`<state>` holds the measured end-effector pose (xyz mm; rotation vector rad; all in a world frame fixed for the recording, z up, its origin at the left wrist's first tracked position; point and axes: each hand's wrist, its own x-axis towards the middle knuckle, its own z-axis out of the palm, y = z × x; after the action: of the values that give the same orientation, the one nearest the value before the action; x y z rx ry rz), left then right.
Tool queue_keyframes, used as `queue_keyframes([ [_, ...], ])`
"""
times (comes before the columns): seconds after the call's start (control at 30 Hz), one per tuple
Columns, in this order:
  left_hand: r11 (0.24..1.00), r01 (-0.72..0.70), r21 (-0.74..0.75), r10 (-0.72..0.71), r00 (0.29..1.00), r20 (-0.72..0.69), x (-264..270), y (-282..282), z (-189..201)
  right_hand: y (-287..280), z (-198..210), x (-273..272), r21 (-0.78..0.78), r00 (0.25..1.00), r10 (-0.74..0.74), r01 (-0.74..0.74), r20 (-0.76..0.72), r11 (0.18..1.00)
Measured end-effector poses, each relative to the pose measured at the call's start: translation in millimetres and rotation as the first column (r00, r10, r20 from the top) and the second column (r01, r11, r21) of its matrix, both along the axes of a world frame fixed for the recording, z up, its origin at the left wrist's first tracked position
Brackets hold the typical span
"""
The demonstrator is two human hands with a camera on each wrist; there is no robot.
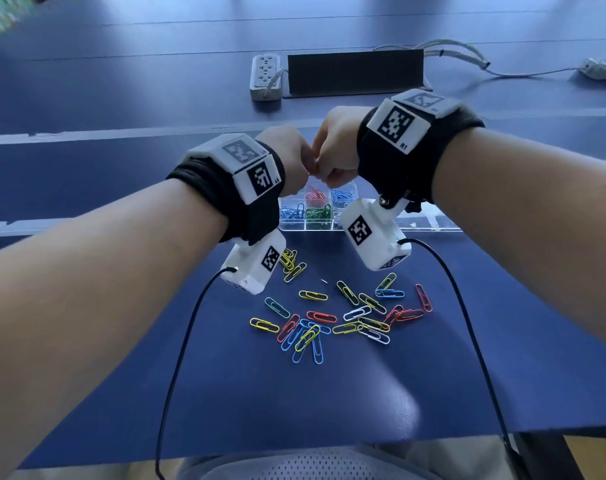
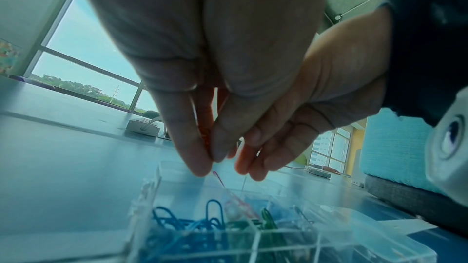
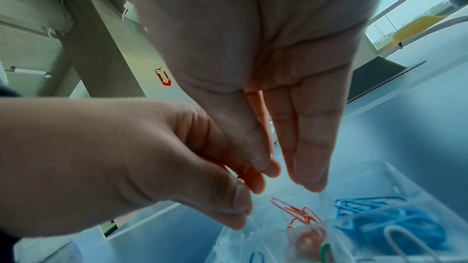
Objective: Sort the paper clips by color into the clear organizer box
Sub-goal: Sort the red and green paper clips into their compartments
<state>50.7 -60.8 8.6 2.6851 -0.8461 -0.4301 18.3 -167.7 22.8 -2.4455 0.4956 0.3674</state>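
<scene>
Both hands meet above the clear organizer box (image 1: 308, 229). My left hand (image 1: 303, 171) pinches red paper clips (image 2: 206, 137) between thumb and finger, directly over the compartment of red clips (image 3: 301, 213). One red clip (image 2: 221, 181) stands just under the fingertips. My right hand (image 1: 329, 171) points its fingers (image 3: 309, 157) straight down, with its thumb against the left fingers; I see nothing held in it. Blue clips (image 1: 293, 213) and green clips (image 1: 319, 213) fill other compartments. Several loose mixed-colour clips (image 1: 329, 317) lie on the blue table nearer me.
A heap of yellow clips (image 1: 289, 261) lies by the left wrist camera. Behind the box are a white power strip (image 1: 265, 76), a dark upright board (image 1: 355, 72) and a second strip (image 1: 603, 67) with cables. Black wrist-camera cords (image 1: 184, 341) hang over the table's near edge.
</scene>
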Motion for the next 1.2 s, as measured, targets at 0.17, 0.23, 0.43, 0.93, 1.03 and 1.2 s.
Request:
queue_keyframes([
  [0.17,0.998,0.056,0.013,-0.057,0.998,0.034,0,-4,-2,0,1,-3,0.044,0.997,-0.033,0.03,0.065,0.999],
  [0.23,0.995,0.093,0.026,-0.094,0.995,0.045,0,-8,-3,-4,1,-7,0.046,0.994,-0.07,0.066,0.089,0.997],
  [0.43,0.982,0.184,0.042,-0.187,0.978,0.095,-5,-16,-4,-21,-1,-25,0.05,0.988,-0.134,0.131,0.082,0.99],
  [0.93,0.979,0.203,-0.019,-0.198,0.97,0.138,-16,-6,-6,-41,-10,-67,0.004,0.994,-0.103,0.103,0.028,0.995],
  [1.03,0.975,0.222,-0.014,-0.217,0.963,0.158,-19,-3,-7,-41,-10,-71,-0.016,0.995,-0.093,0.094,0.037,0.995],
  [1.2,0.971,0.232,-0.056,-0.222,0.963,0.152,-22,5,-11,-35,-11,-79,-0.058,0.999,-0.026,0.028,0.018,0.998],
])
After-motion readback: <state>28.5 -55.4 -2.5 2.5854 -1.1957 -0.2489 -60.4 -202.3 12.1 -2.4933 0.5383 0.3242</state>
